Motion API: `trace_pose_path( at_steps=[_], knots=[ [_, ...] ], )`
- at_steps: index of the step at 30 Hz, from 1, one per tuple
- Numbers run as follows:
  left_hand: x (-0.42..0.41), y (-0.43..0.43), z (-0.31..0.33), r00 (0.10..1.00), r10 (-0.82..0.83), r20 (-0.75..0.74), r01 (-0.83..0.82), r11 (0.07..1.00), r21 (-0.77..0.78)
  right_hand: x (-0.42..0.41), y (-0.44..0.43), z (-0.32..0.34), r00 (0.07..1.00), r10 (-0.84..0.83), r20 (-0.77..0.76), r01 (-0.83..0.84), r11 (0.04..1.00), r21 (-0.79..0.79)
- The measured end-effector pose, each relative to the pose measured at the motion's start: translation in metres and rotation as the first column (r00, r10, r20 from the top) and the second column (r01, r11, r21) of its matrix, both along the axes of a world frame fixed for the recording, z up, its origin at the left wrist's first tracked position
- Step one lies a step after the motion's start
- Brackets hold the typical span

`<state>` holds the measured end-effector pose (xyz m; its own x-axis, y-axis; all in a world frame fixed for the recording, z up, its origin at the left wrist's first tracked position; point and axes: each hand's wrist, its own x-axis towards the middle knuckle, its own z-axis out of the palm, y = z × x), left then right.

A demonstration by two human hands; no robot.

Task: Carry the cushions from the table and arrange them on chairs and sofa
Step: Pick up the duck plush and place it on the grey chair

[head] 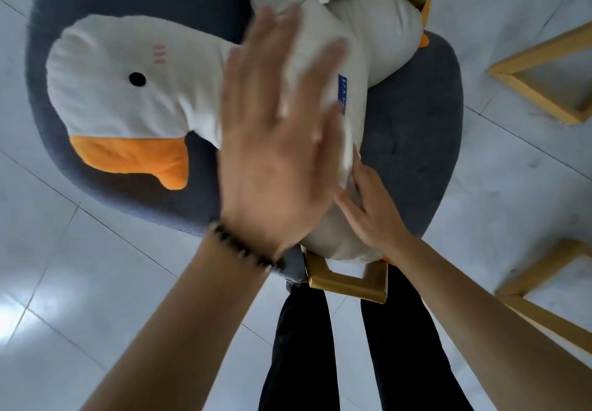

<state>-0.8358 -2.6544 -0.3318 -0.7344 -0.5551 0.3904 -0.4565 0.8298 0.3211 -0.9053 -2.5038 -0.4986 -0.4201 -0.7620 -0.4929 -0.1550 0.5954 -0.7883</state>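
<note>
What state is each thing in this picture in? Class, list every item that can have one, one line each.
Duck cushion: lying on its side across the grey chair, head at the backrest.
Grey chair: upright on the floor, seat taken up by the cushion.
Left hand: open, fingers straight, over the cushion's body; blurred, contact unclear.
Right hand: open, fingers flat on the cushion's lower end.
Beaded bracelet: worn on the left wrist.
</note>
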Motion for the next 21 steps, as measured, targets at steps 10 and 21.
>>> trace_pose_path(
  at_steps=[10,21],
  knots=[
    [0.008,-0.05,-0.082,0.771,0.024,0.637,0.063,0.992,-0.114,-0.026,-0.056,0.01,0.933,-0.26,-0.249,0.205,0.953,-0.225],
    [0.006,-0.046,-0.105,0.823,0.066,0.564,0.056,0.979,-0.196,-0.086,-0.095,-0.033,0.811,-0.267,-0.521,0.13,0.95,-0.284]
  ],
)
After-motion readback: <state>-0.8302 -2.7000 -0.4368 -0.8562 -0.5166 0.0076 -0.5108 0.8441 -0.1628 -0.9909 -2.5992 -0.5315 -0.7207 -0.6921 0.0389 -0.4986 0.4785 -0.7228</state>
